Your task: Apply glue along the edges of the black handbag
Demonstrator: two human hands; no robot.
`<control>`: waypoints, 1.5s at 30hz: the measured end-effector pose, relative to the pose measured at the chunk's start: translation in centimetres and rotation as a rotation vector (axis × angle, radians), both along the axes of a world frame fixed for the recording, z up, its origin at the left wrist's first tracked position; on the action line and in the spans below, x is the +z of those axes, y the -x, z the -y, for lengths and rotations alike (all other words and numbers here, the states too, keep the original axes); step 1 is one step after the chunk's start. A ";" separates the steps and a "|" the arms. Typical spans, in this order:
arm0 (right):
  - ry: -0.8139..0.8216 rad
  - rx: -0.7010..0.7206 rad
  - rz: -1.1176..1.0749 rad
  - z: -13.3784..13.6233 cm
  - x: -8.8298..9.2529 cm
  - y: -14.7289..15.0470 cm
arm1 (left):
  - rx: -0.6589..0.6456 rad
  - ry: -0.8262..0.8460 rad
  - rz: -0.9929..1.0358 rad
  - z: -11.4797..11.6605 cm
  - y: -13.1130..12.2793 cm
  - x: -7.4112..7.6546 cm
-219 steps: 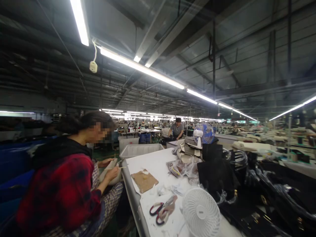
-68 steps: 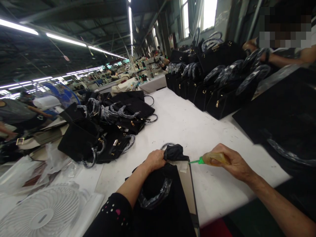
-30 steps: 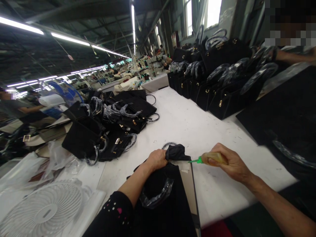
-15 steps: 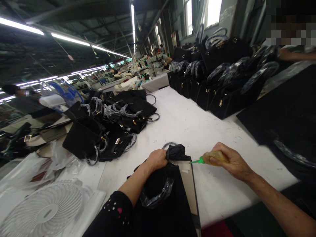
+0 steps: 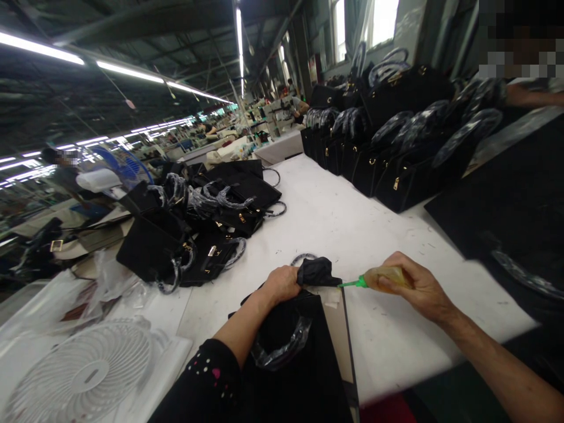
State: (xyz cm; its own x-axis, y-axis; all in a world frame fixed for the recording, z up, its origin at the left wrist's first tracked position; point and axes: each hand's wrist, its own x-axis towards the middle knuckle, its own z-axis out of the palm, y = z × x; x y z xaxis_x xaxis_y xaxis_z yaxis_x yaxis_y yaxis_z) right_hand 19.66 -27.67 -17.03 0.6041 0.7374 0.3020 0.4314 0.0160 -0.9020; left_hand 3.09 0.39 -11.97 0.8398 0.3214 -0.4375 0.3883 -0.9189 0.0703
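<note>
My right hand (image 5: 418, 286) is wrapped round a glue bottle (image 5: 385, 278) of yellowish liquid. Its thin green nozzle points left, with the tip at the edge of a black handbag (image 5: 299, 352) lying in front of me. My left hand (image 5: 284, 284) is closed on the bag's upper edge, beside bunched black lining (image 5: 315, 271); the fingertips are partly hidden. Below the lining a pale inner panel (image 5: 337, 329) shows along the bag's right side. The bag's handle (image 5: 286, 349) is wrapped in clear plastic.
A heap of black handbags (image 5: 154, 247) lies at the left of the white table (image 5: 317, 205). More bags (image 5: 388, 170) stand in a row at the right. A white fan (image 5: 90, 373) sits at the lower left. Another person's arm (image 5: 533, 96) is at the upper right.
The bottle's nozzle tip has shifted slightly up at the bag's edge. My left hand keeps its hold on the bag. The whole view has shifted slightly.
</note>
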 end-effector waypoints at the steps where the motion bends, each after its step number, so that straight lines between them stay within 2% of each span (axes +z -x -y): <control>1: -0.002 0.000 -0.004 0.0 -0.1 0.1 | 0.000 0.000 0.001 0.0 0.0 0.0; 3: 0.004 0.021 -0.011 0.2 -0.1 0.2 | 0.001 0.000 0.001 0.0 -0.1 0.0; 7: 0.073 0.216 -0.104 1.1 0.1 0.7 | 0.004 0.004 -0.001 0.1 0.0 -0.1; 9: 0.070 0.245 -0.134 1.4 0.0 0.8 | 0.008 0.002 -0.002 0.1 0.0 -0.2; 14: -0.021 0.054 -0.100 1.2 -0.8 0.6 | 0.015 -0.005 -0.009 0.1 0.0 -0.2; 16: -0.007 0.062 -0.099 1.1 -1.0 0.6 | 0.015 -0.004 -0.014 0.1 0.0 -0.1; 19: 0.053 0.170 -0.137 1.4 -1.0 0.6 | 0.014 -0.003 -0.014 0.1 0.0 -0.1; 21: 0.050 0.192 -0.163 1.6 -1.1 0.7 | 0.011 -0.005 -0.009 0.1 0.1 -0.2; 25: -0.001 0.062 -0.112 1.8 -1.3 0.6 | 0.016 -0.013 -0.011 0.1 0.0 -0.3; 30: 0.029 0.138 -0.043 1.4 -0.9 0.8 | 0.016 -0.016 -0.018 0.2 0.0 -0.2; 33: -0.037 0.081 0.009 0.6 -0.6 1.0 | 0.014 -0.022 -0.020 0.2 0.0 -0.3; 36: -0.047 0.081 0.028 0.1 -0.3 1.0 | 0.013 -0.028 -0.021 0.2 0.1 -0.3; 42: 0.020 -0.066 0.044 1.3 0.0 0.9 | 0.012 -0.027 -0.017 0.3 0.0 -0.3; 45: -0.022 -0.041 0.037 1.2 -0.1 1.3 | 0.011 -0.026 -0.016 0.2 0.0 -0.3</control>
